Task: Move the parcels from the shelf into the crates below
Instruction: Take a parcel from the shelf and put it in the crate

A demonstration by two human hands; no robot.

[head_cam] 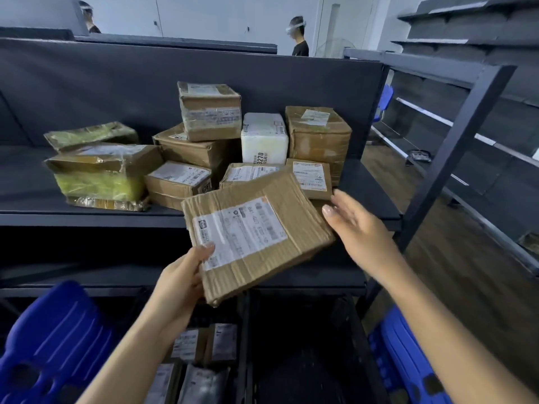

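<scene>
A flat cardboard parcel [291,199] is gripped at its 7 o'clock corner by the left hand [180,275]. The thumb is pressed on the white label [242,231], and the fingers are hidden beneath the box. The parcel is held tilted in front of the shelf [87,214] edge, above a dark crate [306,345].

At the parcel's 3 o'clock side the right hand [355,225] is spread, with its fingers straight and apart. It is blurred, so contact with the box edge cannot be told.

Stacked parcels [210,112] lie on the shelf at 12 o'clock. Inside the crate, labelled packets [201,345] are dimly seen, partly covered by the left forearm. Blue crates [55,339] are cut off at 8 and 4 o'clock.
</scene>
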